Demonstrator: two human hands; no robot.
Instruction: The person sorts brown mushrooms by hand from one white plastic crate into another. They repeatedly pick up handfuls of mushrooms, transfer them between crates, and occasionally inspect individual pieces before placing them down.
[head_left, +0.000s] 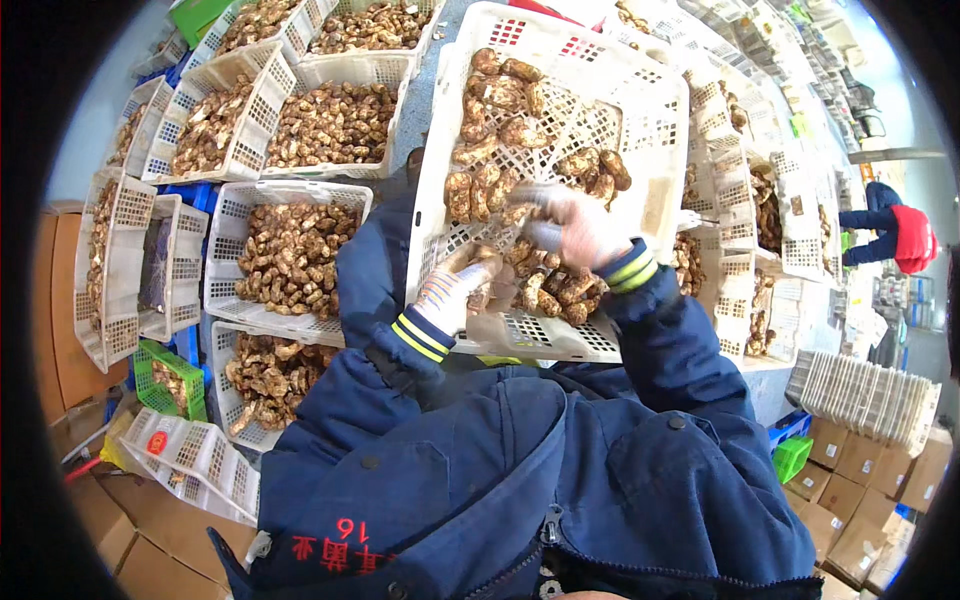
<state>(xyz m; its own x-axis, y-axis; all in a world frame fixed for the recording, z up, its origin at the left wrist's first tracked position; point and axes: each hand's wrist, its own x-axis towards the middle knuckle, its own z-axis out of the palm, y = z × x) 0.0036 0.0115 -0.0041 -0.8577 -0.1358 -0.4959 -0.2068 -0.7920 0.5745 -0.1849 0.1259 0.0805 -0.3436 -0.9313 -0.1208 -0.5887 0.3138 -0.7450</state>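
Note:
Before me a white perforated plastic basket (645, 135) holds thick brown mushrooms, in rows towards its left side and in a heap (570, 289) near me. My left hand (461, 281), in a striped, light knit glove, is low in the basket, its fingers curled round a brown mushroom (480, 296). Over the basket's middle is my right hand (574, 221), gloved and blurred by motion, its fingers close to the row of mushrooms (480, 191); whether it holds one cannot be told.
White baskets of mushrooms (330, 124) stand at the left, with a small green basket (169, 382) below. More baskets (750, 202) line the right side. Stacked white trays (862, 397) and cardboard boxes (862, 487) are at the lower right. A person in a red top (911, 240) is far off.

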